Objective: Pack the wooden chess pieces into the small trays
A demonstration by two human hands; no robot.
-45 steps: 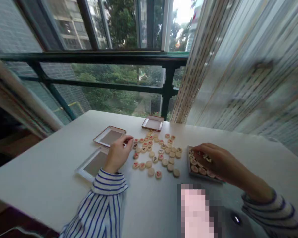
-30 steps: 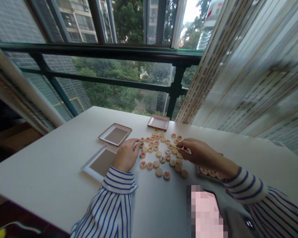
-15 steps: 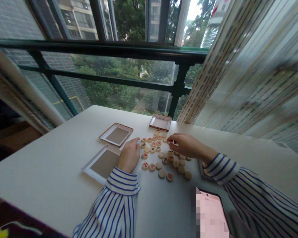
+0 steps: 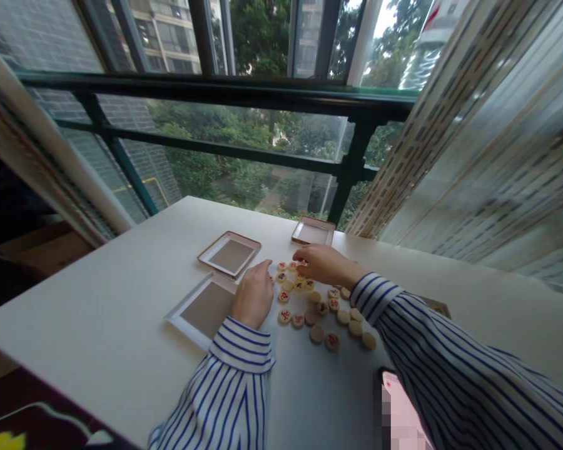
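Round wooden Chinese chess pieces [image 4: 284, 316] lie in a loose spread on the white table, several with red or black characters up and others blank side up. My left hand [image 4: 252, 295] rests at the left edge of the spread, fingers loosely stretched forward. Part of one piece shows beside its fingertips. Over the far part of the spread hovers my right hand [image 4: 326, 262], half curled, thumb and fingers apart. It covers some pieces, and I make out nothing held in it.
Two shallow box parts, a brown-rimmed tray [image 4: 200, 257] and a white-rimmed tray [image 4: 174, 314], lie left of my left hand. Another small tray [image 4: 334, 232] stands at the back. A phone [image 4: 406, 412] lies near my right sleeve. Railing [image 4: 216, 91] and curtains border the table.
My right hand has moved left across the pieces, from their right side to above the far rows. My left hand stays beside them. The view has shifted slightly.
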